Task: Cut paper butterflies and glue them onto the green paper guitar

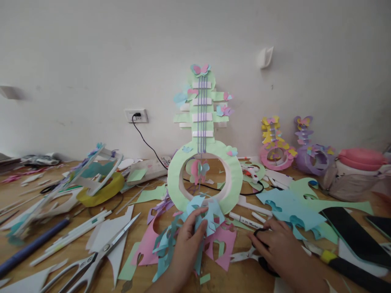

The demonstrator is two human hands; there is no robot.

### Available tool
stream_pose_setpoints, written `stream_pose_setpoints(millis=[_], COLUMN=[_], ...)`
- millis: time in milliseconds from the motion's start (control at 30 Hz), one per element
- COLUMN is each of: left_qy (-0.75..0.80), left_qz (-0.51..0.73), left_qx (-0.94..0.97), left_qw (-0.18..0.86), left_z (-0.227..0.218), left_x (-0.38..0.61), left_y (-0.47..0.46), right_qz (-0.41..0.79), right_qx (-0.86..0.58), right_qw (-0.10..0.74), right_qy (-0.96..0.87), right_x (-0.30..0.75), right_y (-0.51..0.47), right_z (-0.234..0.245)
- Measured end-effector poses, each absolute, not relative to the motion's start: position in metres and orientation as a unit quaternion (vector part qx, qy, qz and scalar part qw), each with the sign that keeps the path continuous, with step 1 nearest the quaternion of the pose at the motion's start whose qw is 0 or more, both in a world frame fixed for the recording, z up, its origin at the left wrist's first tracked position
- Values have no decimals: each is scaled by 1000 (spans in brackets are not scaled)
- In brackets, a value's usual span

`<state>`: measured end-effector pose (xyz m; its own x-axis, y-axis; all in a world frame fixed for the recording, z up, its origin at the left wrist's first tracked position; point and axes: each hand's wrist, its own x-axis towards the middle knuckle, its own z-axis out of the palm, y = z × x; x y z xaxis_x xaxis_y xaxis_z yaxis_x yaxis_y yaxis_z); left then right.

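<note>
My left hand [187, 240] pinches a light-blue sheet of paper [214, 213] full of cut-out holes, just in front of the base of a mint-green paper guitar [233, 179]. The guitar stands upright, with purple strings, white cross strips and paper butterflies. To the right, my right hand [282, 246] is closed on the black handles of small scissors [246, 255], whose blades lie toward the left. Pink cut paper [148, 248] lies beneath and beside the blue sheet. Some of the right fingers are hidden behind the hand.
Large metal scissors [102, 250] lie at the left. A white marker [244, 220], a phone [354, 234] and a black-and-yellow tool [351, 266] lie to the right. Smaller pink-yellow [265, 156] and purple [302, 160] paper guitars stand by the wall. A corded glue gun [251, 174] sits behind.
</note>
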<state>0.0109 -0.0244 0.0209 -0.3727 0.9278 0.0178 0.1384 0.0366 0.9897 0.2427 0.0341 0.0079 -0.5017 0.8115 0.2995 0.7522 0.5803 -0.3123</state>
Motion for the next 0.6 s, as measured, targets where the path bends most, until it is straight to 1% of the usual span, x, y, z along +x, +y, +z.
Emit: stream_pose_setpoints(millis=[100,167,200,300,367,467,600], left_qy=[626,625,623,614,606,587,586], left_qz=[538,533,531,515,494,466,446], left_qx=[431,435,441,473,506,552,572], left_qw=[365,368,368,367,364,365,362], left_z=[23,20,19,14,13,15,18], left_x=[14,16,17,21,23,28,33], left_y=[-27,-28,-29,-31,-33,-37,-40], right_qz=[66,97,135,316,413,486,550], right_qx=[-468,-473,-468,-431,-417,-423,-427], right_qw=[190,201,212,240,247,250,265], right_qy=[-861,-853,-847,-810,-771,-723,-666], right_x=[242,238,234,220,209,200,199], right_y=[36,33,30,16,7,0,3], right_z=[5,7,9,10,7,3,2])
